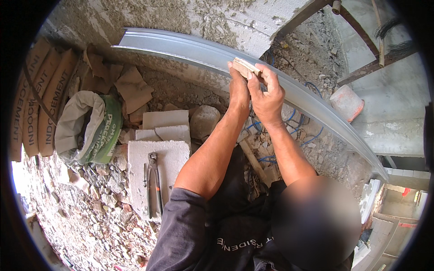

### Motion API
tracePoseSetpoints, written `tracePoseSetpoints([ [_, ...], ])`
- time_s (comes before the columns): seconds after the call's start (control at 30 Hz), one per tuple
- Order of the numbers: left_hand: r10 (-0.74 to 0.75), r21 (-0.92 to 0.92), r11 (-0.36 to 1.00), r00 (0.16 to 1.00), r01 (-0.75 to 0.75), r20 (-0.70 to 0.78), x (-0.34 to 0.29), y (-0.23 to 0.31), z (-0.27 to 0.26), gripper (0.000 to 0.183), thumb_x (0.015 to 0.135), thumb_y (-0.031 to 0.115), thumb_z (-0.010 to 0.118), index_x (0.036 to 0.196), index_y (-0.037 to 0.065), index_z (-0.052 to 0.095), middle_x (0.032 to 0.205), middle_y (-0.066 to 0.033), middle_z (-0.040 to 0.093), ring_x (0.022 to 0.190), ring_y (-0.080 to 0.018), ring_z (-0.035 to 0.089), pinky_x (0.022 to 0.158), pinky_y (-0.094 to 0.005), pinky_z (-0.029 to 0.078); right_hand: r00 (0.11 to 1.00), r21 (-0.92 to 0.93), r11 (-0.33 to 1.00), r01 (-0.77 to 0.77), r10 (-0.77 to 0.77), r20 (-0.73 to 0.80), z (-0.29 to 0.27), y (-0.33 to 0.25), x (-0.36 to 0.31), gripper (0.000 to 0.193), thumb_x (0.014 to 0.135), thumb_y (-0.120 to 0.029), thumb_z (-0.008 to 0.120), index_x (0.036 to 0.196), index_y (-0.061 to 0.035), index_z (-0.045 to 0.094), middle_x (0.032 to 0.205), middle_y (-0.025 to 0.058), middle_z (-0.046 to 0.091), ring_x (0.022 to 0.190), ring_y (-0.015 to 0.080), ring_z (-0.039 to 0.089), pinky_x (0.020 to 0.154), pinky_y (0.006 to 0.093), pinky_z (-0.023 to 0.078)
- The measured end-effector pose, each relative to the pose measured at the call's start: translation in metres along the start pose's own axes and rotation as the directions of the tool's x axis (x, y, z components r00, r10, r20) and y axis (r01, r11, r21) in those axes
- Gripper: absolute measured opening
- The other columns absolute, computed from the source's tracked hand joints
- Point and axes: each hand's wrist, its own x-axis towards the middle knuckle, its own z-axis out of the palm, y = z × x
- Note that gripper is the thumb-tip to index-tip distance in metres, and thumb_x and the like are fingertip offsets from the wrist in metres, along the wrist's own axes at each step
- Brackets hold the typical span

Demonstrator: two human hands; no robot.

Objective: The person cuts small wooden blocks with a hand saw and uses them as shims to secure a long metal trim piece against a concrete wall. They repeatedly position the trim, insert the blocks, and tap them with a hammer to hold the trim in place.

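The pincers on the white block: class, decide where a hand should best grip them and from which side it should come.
Probably grip the pincers around both long handles near the middle, coming from above. They lie flat on the white block, jaws pointing away from the person, handles close together and nothing covering them.

My forearms are bare from above the elbow down. I wear a dark charcoal short-sleeved shirt, sleeve hem at the upper arm, with pale lettering across the chest. My left hand (238, 92) and right hand (267, 97) are ungloved, no rings or watch visible.
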Motion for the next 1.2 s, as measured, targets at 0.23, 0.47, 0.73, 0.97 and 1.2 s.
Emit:
tracePoseSetpoints([
  [0.23,-0.119,-0.111,0.988,0.99,0.11,-0.078,0.009,-0.005,-0.001,0.072,0.088,0.067,0.014,0.112,0.008,0.05,0.092,-0.0065,0.055,0.082,-0.0202,0.053,0.076,-0.0351,0.045,1.0,-0.006,1.0,-0.016,0.016,-0.016,0.005,-0.002,-0.006,0.025,0.081,-0.007,0.063,0.104,0.001,0.057,0.088,0.0166,0.065,0.08,0.0255,0.066,0.069,0.0336,0.052],
  [0.47,-0.077,-0.106,0.992,0.996,0.071,-0.052,0.011,-0.008,0.0,0.068,0.09,0.064,0.014,0.107,0.009,0.05,0.087,-0.0052,0.053,0.079,-0.0192,0.052,0.072,-0.0341,0.045,1.0,0.015,1.0,-0.001,0.001,-0.005,0.003,0.0,-0.008,0.022,0.081,-0.007,0.064,0.1,0.0014,0.059,0.088,0.0171,0.065,0.079,0.0272,0.066,0.069,0.0344,0.052],
  [0.73,-0.046,-0.127,0.991,0.999,0.047,0.01,0.008,-0.004,0.001,0.065,0.091,0.063,0.016,0.11,0.01,0.049,0.09,-0.0046,0.052,0.082,-0.0189,0.052,0.075,-0.0333,0.045,0.999,-0.001,1.0,0.003,-0.003,0.033,0.002,-0.002,-0.006,0.022,0.079,-0.005,0.064,0.099,0.0018,0.061,0.087,0.0161,0.065,0.079,0.0266,0.065,0.068,0.0335,0.051],
  [0.97,-0.115,-0.029,0.993,0.992,0.114,-0.044,-0.007,0.008,0.007,0.076,0.088,0.067,0.013,0.128,0.009,0.041,0.114,-0.0096,0.051,0.105,-0.022,0.05,0.091,-0.0363,0.04,0.997,-0.08,0.994,0.069,-0.068,0.023,-0.003,0.004,0.006,0.023,0.08,-0.008,0.063,0.101,0.0004,0.061,0.091,0.0151,0.062,0.082,0.0287,0.063,0.07,0.036,0.05],
  [1.2,-0.137,0.14,0.98,0.989,0.144,-0.055,-0.002,0.006,-0.001,0.08,0.08,0.077,0.015,0.106,0.01,0.052,0.081,-0.0051,0.051,0.071,-0.0145,0.043,0.063,-0.0319,0.034,0.963,-0.161,0.963,0.218,-0.186,0.194,-0.022,0.003,0.03,0.024,0.081,-0.009,0.063,0.103,0.0,0.061,0.093,0.0155,0.062,0.085,0.0296,0.063,0.072,0.0374,0.05],
])
